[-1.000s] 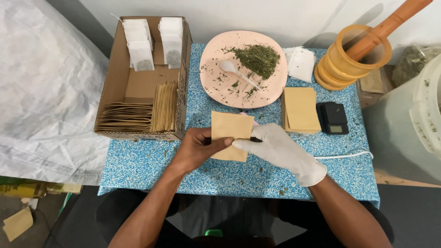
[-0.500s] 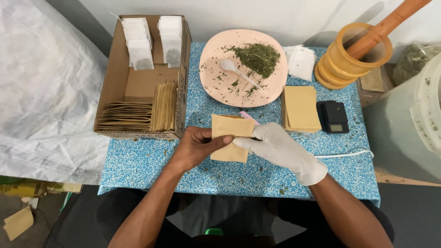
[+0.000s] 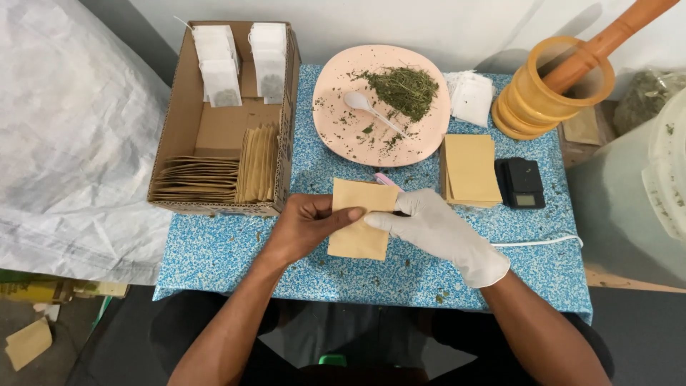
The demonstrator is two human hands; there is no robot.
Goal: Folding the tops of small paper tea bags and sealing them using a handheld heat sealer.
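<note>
**Hands close on a brown paper envelope above the speckled bench**

Fingers of both hands meet on one flat brown envelope (image 3: 359, 227), held low over the blue speckled bench (image 3: 229, 254) near its front middle. The bare left hand (image 3: 309, 227) grips the envelope's left edge, thumb across its face. The right hand (image 3: 436, 227), in a white glove, pinches the right edge near the upper corner. A small pink object (image 3: 387, 180) shows just behind the envelope's top edge; what it is cannot be told.

Just right of the hands lies a stack of matching envelopes (image 3: 470, 169), and beside that a small black scale (image 3: 522, 183). Behind them sits a pink plate (image 3: 341, 136) carrying a heap of dried green herb (image 3: 404, 88) and a white spoon (image 3: 366, 109). A pile of white sachets (image 3: 471, 97) rests right of the plate, next to a yellow mortar (image 3: 529, 100) with an orange pestle (image 3: 607, 43) leaning in it. At the left, a cardboard box (image 3: 184, 107) holds white sachets at the back and rows of brown envelopes at the front. A thin white cord (image 3: 543, 241) runs across the bench by the right wrist.
</note>
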